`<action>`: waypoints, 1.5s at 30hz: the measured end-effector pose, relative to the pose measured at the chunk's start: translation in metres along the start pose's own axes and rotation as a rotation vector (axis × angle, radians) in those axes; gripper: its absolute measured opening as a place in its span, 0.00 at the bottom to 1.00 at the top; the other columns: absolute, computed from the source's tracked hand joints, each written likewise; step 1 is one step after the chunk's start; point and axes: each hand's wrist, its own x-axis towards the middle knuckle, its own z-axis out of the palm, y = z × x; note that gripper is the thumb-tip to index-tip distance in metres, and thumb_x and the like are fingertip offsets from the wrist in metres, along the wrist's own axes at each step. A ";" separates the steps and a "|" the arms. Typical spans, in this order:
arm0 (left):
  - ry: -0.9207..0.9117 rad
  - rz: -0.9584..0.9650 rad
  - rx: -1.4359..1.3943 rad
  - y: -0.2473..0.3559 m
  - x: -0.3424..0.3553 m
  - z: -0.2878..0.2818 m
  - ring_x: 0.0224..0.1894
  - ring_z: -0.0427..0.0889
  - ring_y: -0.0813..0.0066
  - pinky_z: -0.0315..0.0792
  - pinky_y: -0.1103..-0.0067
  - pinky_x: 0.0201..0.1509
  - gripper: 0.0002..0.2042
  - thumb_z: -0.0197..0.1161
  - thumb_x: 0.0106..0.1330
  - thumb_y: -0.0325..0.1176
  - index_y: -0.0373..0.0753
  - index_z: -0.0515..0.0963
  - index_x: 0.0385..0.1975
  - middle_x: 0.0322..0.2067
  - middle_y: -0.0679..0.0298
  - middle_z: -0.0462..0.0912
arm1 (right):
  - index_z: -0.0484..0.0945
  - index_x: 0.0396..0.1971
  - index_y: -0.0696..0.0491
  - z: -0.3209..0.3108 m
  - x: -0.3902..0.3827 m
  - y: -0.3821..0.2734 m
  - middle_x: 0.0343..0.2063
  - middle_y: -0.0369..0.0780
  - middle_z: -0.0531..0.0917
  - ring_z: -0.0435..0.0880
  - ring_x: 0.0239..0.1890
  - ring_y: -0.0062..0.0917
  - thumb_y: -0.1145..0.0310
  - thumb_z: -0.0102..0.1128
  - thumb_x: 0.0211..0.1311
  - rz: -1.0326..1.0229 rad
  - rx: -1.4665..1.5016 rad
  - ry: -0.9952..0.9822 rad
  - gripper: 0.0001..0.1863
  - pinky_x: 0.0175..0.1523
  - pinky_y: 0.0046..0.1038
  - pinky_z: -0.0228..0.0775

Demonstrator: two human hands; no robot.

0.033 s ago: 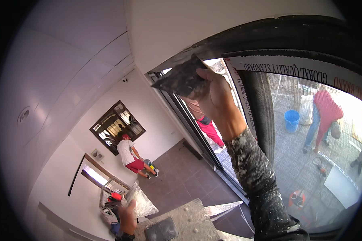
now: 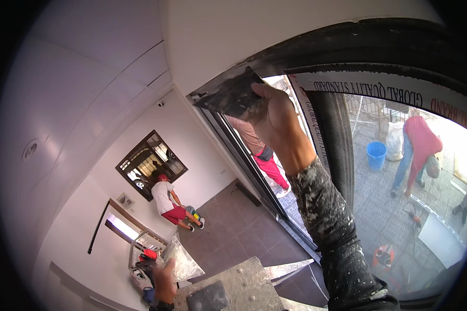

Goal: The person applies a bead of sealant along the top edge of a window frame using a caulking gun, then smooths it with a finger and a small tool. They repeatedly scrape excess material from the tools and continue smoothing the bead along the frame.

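Raised toward the dark lintel (image 2: 347, 44) above the doorway, my right hand (image 2: 283, 122) grips a broad, dark scraper blade (image 2: 227, 96). Its thumb lies on the blade, and the other fingers are hidden behind. The blade's far edge is close to or against the underside of the lintel; I cannot tell which. At the lower left, my left hand (image 2: 164, 280) is closed at the edge of a whitish, smeared flat plate (image 2: 182, 259), which it seems to hold. Its fingers are partly hidden. Pale splashes cover the dark right sleeve (image 2: 329, 217).
Below me is a splattered board (image 2: 246, 282) with a dark rectangular patch (image 2: 207, 296). A person in red shorts (image 2: 166, 199) bends by the far wall. Outside are a person in pink trousers (image 2: 270, 168), another bending in a red top (image 2: 420, 137), and a blue bucket (image 2: 376, 155).
My right hand and the scraper blade have shifted very slightly up and to the left. The left hand looks the same.
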 end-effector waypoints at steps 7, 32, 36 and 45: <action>-0.045 -0.099 -0.156 0.008 -0.001 0.002 0.53 0.79 0.70 0.70 0.72 0.60 0.20 0.63 0.66 0.25 0.30 0.74 0.57 0.53 0.60 0.80 | 0.68 0.58 0.67 0.017 -0.018 -0.029 0.56 0.55 0.78 0.81 0.56 0.46 0.74 0.40 0.73 -0.126 0.019 -0.243 0.18 0.66 0.46 0.71; -0.014 -0.111 -0.205 -0.011 0.017 -0.010 0.53 0.80 0.64 0.71 0.69 0.62 0.23 0.65 0.61 0.22 0.32 0.73 0.58 0.51 0.60 0.80 | 0.64 0.60 0.69 -0.002 0.004 -0.022 0.61 0.56 0.73 0.77 0.60 0.47 0.70 0.40 0.74 0.006 0.172 -0.284 0.22 0.65 0.52 0.72; -0.028 -0.137 -0.218 -0.008 0.014 -0.009 0.52 0.80 0.64 0.71 0.69 0.61 0.23 0.65 0.61 0.22 0.32 0.73 0.58 0.51 0.59 0.80 | 0.66 0.59 0.71 0.012 0.004 -0.036 0.56 0.57 0.77 0.77 0.60 0.47 0.72 0.40 0.73 -0.129 0.110 -0.308 0.21 0.68 0.47 0.67; -0.025 -0.136 -0.158 0.009 0.000 0.000 0.49 0.79 0.69 0.72 0.72 0.56 0.20 0.67 0.63 0.28 0.31 0.75 0.55 0.49 0.62 0.81 | 0.75 0.51 0.67 0.039 -0.084 -0.075 0.44 0.51 0.85 0.86 0.47 0.39 0.73 0.44 0.73 -0.237 0.076 -0.289 0.16 0.60 0.42 0.75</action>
